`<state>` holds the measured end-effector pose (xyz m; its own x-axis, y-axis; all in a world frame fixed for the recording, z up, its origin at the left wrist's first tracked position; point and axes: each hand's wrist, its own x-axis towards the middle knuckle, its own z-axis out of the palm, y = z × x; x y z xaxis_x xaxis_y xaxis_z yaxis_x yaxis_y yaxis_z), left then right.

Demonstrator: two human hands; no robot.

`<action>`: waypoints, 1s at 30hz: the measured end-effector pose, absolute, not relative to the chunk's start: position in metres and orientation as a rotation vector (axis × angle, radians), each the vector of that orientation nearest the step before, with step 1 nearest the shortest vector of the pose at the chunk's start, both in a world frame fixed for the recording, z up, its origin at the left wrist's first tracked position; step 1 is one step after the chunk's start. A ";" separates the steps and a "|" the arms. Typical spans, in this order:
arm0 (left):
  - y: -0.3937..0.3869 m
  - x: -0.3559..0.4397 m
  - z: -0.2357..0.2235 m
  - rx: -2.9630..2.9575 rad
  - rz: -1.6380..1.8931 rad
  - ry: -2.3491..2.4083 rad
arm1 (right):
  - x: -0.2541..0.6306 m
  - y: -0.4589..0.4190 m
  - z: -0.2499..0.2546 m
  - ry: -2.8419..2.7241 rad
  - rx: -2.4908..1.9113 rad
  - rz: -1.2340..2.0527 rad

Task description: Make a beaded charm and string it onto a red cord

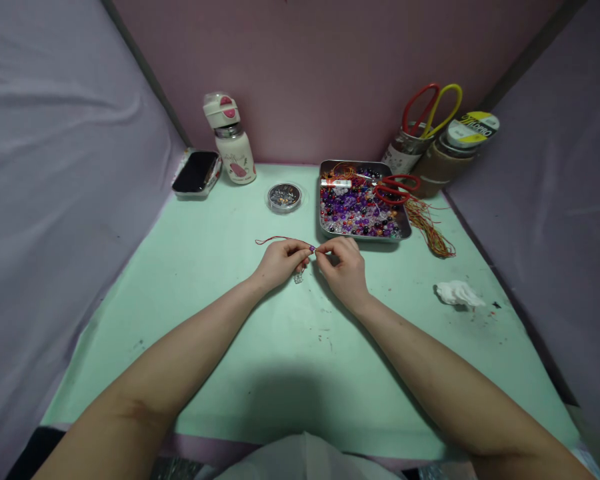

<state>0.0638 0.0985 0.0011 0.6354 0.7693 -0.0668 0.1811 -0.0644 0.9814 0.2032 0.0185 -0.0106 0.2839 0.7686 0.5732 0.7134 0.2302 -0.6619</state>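
Note:
My left hand (280,261) and my right hand (345,267) meet over the middle of the green table (220,333), fingertips pinched together. Between them sits a small purple bead (312,249) on a thin red cord (275,239) that trails off to the left from my left hand. A small clear bead cluster (299,277) hangs or lies just below my left fingers. Just beyond my right hand stands a metal tray (406,231) full of purple, pink and clear beads, with red scissors (394,189) lying across it.
A small round tin (284,196) and a white bottle (233,143) stand at the back, a black-lidded box (197,173) at the back left. Jars with scissors and tape (430,143) stand back right, beside loose orange cords (433,233). A crumpled tissue (459,293) lies right.

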 end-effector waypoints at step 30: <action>0.095 0.065 -0.003 1.734 0.632 0.865 | 0.205 0.018 -0.014 -1.504 -1.589 0.058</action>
<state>0.0646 0.0947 -0.0032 0.5991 0.8006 0.0034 0.2471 -0.1889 0.9504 0.2047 0.0184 -0.0142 0.2534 0.8096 0.5294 0.7661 0.1662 -0.6209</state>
